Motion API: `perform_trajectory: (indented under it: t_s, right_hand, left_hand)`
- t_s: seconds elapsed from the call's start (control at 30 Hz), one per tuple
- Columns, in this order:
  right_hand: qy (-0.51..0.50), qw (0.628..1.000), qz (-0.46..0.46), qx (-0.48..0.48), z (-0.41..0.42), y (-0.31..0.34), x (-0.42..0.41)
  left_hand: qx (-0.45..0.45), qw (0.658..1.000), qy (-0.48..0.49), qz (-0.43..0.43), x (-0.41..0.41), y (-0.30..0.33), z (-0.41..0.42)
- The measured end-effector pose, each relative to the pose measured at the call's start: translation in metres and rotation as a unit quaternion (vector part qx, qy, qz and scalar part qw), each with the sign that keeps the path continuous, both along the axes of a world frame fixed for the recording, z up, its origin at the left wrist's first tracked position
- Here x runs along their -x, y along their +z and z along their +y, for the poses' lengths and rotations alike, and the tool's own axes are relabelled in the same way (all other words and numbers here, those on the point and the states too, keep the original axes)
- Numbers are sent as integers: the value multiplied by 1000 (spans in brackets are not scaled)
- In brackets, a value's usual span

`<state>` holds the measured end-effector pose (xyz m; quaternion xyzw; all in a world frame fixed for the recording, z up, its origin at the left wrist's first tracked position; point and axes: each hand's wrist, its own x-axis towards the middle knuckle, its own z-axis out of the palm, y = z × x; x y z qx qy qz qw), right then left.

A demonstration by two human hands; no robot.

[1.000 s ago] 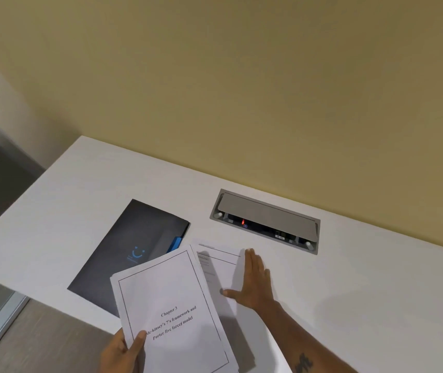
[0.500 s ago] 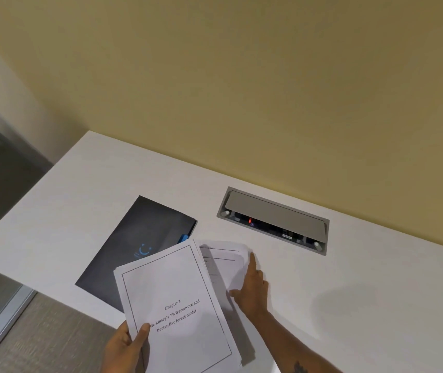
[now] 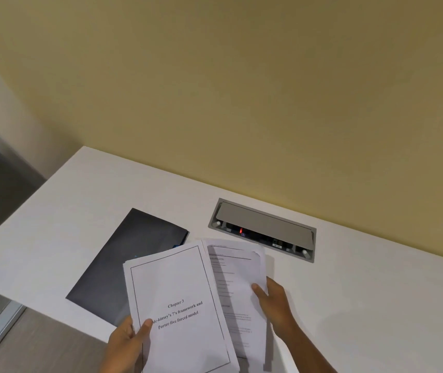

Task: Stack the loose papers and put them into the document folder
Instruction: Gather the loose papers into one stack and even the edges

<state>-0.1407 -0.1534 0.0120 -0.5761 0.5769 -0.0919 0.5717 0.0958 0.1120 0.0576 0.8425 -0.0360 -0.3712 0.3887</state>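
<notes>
A white desk point(image 3: 86, 200) is set against a plain yellow wall point(image 3: 242, 90), with a grey cable box point(image 3: 264, 228) sunk into the top. In the head view, a dark document folder point(image 3: 134, 261) is seen lying closed on the desk, partly covered by the papers. A thin sheaf headed "Chapter 3" point(image 3: 180, 308) is pinched at its lower left edge by the left hand point(image 3: 127, 345), thumb on top, fingers curled beneath. A second sheet point(image 3: 238, 286) is gripped at its right edge by the right hand point(image 3: 275, 300), thumb over the page, its top corner curling; whether it is fully lifted off the desk cannot be told. The paper is judged light, limp and easily creased, so it is best held along a long edge and squared against the desk. Both forearms are extended forward from the lower frame edge.
</notes>
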Motion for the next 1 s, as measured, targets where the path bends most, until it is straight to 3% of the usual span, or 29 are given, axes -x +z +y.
perform_trajectory:
  t_s: [0.23, 0.37, 0.53, 0.8, 0.9, 1.0]
  right_hand:
    - [-11, 989, -97, -110, -17, 39, 41]
    - [33, 979, -130, -155, -5, 48, 52]
    - [63, 975, -129, -170, 16, 67, 53]
    - [-19, 965, -131, -227, 17, 78, 76]
    - [-43, 974, -123, -184, 16, 82, 80]
    - [-52, 991, -119, -38, 15, 83, 82]
  left_hand:
    - [78, 993, -31, 85, 10, 10, -38]
    - [57, 988, -79, 123, 19, 11, -62]
    - [-23, 976, -186, 107, 38, 15, -83]
    - [-19, 965, -240, 106, 68, 21, -99]
    - [7, 972, -217, 94, 79, 29, -112]
    - [49, 977, -193, 79, 89, 42, -129]
